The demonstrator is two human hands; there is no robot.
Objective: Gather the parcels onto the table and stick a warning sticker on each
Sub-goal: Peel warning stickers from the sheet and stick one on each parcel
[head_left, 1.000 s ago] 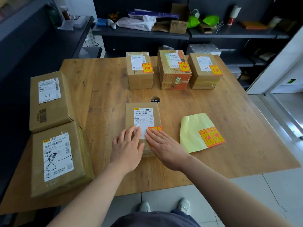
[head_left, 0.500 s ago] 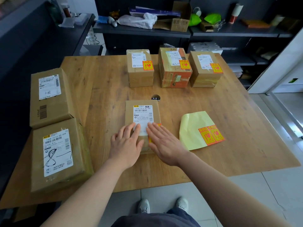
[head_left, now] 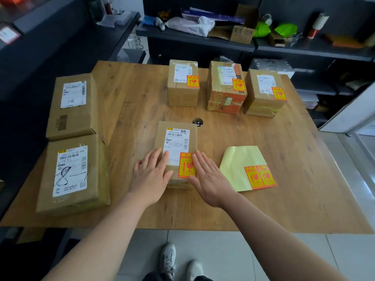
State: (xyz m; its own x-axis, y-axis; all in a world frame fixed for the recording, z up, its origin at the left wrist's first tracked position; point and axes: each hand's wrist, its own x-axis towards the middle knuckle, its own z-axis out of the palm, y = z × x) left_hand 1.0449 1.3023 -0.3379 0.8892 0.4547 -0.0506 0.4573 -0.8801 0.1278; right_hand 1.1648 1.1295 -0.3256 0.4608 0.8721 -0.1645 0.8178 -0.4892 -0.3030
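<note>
So, mid parcel (head_left: 176, 145): lay flat at the table's near centre; its white label showed a barcode and read "C018".
Sticker (head_left: 186, 165): red-orange and yellow with a broken-glass mark, stuck on the mid parcel's near right part, overlapping the label.
Left hand (head_left: 150, 175): flat, fingers straight, pressed on the mid parcel's near left, fingertips at the label's edge; it held nothing.
Right hand (head_left: 209, 179): flat, fingers straight and together, fingertips touching the sticker's right edge; it held nothing.
Sheet (head_left: 241, 165): yellow backing, lying right of the mid parcel.
Spare stickers (head_left: 260, 178): two side by side at the sheet's near right corner.
Far parcels (head_left: 182, 84) (head_left: 226, 88) (head_left: 264, 92): three in a row at the far side, each with a white label and one warning sticker; the middle one carried orange print.
Left parcels (head_left: 72, 106) (head_left: 71, 173): two bigger ones at the left edge, touching; the far one was hand-marked "1-8", the near one scrawled with a black loop.
Table (head_left: 129, 94): wooden.
Hole (head_left: 197, 121): small, round, just beyond the mid parcel.
</note>
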